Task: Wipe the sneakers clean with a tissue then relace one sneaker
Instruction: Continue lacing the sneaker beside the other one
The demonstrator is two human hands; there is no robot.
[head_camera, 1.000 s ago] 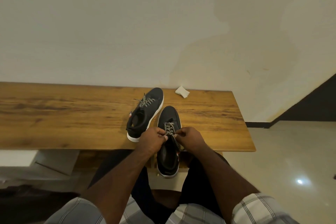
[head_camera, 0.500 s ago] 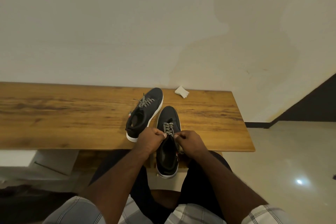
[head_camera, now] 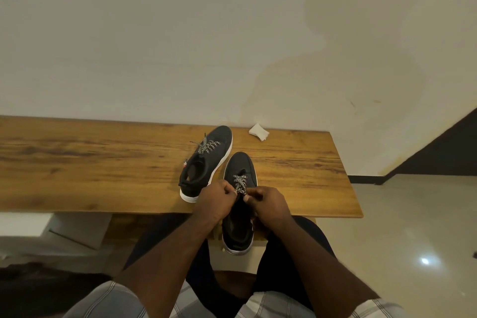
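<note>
Head view: left hand (head_camera: 216,198) and right hand (head_camera: 268,202) each pinch the checkered lace (head_camera: 240,183) of near sneaker (head_camera: 238,214) (heel overhanging table (head_camera: 103,162) edge).

A long wooden tabletop (head_camera: 103,162) with dark grain runs along a pale, stained wall (head_camera: 180,33). To the right, glossy light floor tiles (head_camera: 413,227) reflect a bright spot, beside a dark baseboard (head_camera: 366,179).
</note>
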